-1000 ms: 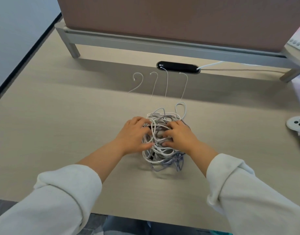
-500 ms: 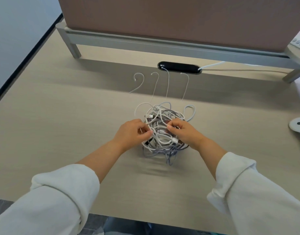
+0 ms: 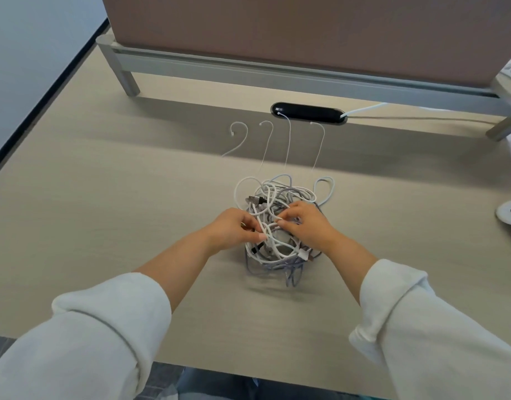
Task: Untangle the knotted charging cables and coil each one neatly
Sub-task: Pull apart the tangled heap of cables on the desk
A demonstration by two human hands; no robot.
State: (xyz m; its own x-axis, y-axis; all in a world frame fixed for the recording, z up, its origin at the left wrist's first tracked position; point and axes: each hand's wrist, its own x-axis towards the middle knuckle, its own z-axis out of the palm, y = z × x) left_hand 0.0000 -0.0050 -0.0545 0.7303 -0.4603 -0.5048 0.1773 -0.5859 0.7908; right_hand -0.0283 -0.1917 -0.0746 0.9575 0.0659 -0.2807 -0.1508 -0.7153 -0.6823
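Tangled heap of white and grey charging cables [image 3: 280, 197] sits on the pale wood-grain desk top [image 3: 104, 226], a bit right of centre. Left hand [image 3: 234, 229] grips the heap's left side, right hand [image 3: 309, 223] its right, fingertips close together on top. Four thin white cable tails [image 3: 289, 140] run back from the heap toward the black oval desk grommet [image 3: 309, 112], one reaching it. Brown partition panel [image 3: 277, 33] stands behind the grommet. White plastic controller [image 3: 509, 213] lies at the far right edge, well apart.

A knotted heap of white, grey and lilac cables [image 3: 280, 197] sits on the table [image 3: 104, 212], loops spilling outward, with four thin white ends [image 3: 289, 140] trailing toward the far edge.
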